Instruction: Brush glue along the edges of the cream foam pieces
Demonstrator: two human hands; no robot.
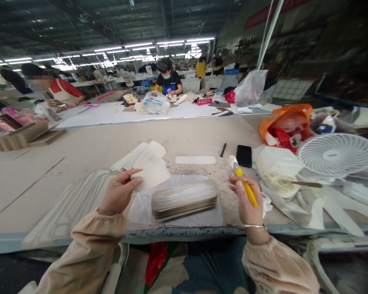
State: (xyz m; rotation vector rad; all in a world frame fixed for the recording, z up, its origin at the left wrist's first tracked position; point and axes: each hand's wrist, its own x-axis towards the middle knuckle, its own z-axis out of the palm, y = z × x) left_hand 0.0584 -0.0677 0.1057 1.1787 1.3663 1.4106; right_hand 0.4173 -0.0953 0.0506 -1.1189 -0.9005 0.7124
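Note:
My left hand (121, 191) pinches the edge of a cream-coloured flat piece (153, 174), which looks like leather or fabric. Behind it lie more cream pieces (135, 156) on the table. A yellow-handled brush (246, 187) is gripped in my right hand (248, 200), its bristles up and coated white. Between my hands, a stack of rounded grey-brown boards (184, 200) rests on a white sheet (207, 216); white streaks cover the top board. Beyond the stack lies a single pale rounded strip (195, 160).
Right: a black phone (244, 156), a dark pen-like object (223, 150), a white fan (337, 155), an orange bag (265, 126) and a white container (277, 161) with a stick. Left: rows of pale-edged strips (76, 200) and board stacks (24, 136). Co-workers sit across the table.

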